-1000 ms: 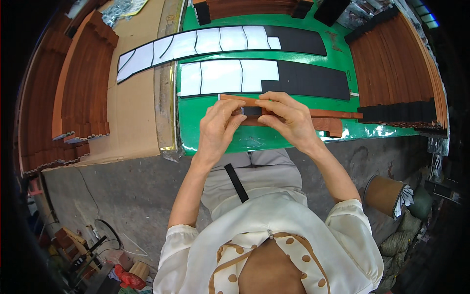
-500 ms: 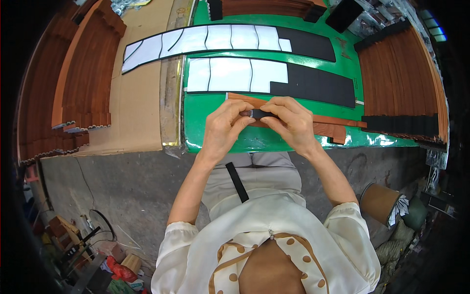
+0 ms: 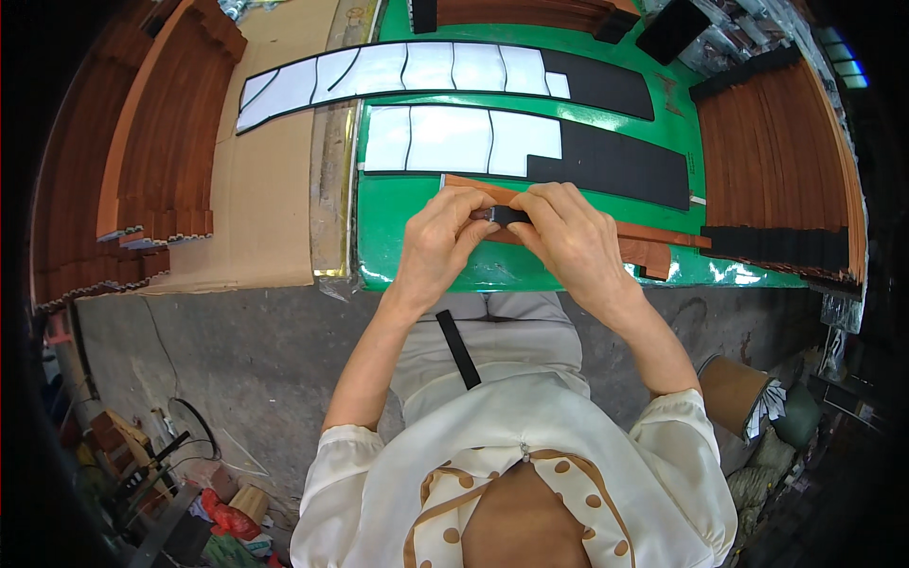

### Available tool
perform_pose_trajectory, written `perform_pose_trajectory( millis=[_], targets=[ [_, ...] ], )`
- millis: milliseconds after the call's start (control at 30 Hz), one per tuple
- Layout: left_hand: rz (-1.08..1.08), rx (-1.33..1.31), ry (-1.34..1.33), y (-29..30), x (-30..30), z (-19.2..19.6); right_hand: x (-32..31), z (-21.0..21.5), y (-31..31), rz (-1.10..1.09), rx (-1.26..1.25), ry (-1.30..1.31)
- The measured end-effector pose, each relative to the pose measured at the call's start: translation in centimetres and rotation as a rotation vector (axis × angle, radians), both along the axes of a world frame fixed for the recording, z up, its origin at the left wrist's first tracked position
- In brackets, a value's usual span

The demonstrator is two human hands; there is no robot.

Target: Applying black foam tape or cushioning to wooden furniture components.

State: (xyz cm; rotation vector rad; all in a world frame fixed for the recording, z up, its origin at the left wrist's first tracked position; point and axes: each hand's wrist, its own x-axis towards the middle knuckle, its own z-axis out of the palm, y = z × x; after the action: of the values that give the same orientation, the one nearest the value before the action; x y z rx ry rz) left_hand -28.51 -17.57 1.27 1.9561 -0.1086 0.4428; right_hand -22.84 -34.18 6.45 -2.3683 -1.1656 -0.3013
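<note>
Over the near edge of the green work surface (image 3: pixel 407 251), my two hands meet at a short black strip (image 3: pixel 507 215). My left hand (image 3: pixel 437 239) pinches its left end, where a bit of brown and a pale edge show between the fingertips. On the other end, the thumb and fingers of my right hand (image 3: pixel 576 235) are closed. Beneath the hands lies a brown wood-coloured slat (image 3: pixel 653 234), partly covered by them. Another black strip (image 3: pixel 458 350) rests across my lap.
Beyond my hands lie two black sheets (image 3: pixel 606 161) partly covered with white backing, cut into strips. Brown slats with black ends (image 3: pixel 772 161) are stacked at the right. More brown slats (image 3: pixel 170 142) stand at the left on cardboard (image 3: pixel 270 189). A dark phone-like object (image 3: pixel 669 30) lies far right.
My right hand has shifted slightly to the right, its fingers moving along the black strip. My left hand keeps its pinch, and the whole view has moved a little.
</note>
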Motion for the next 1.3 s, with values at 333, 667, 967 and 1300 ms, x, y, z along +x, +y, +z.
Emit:
perform_pose_trajectory(
  millis=[333,667,967,1300],
  targets=[
    [-0.003,-0.016,-0.028,-0.2,0.1,-0.2,0.4,1.2,0.2,0.065,-0.055,0.156],
    [-0.032,-0.065,0.025,0.1,-0.1,-0.2,0.9,2.9,-0.6,0.008,0.053,0.356],
    [-0.07,0.085,-0.171,0.9,-1.6,3.0,0.7,3.4,-1.7,0.049,0.074,0.704],
    [0.091,-0.212,0.053,-1.4,-3.6,3.4,-2.0,2.5,-1.9,-0.067,0.413,0.458]
  ],
)
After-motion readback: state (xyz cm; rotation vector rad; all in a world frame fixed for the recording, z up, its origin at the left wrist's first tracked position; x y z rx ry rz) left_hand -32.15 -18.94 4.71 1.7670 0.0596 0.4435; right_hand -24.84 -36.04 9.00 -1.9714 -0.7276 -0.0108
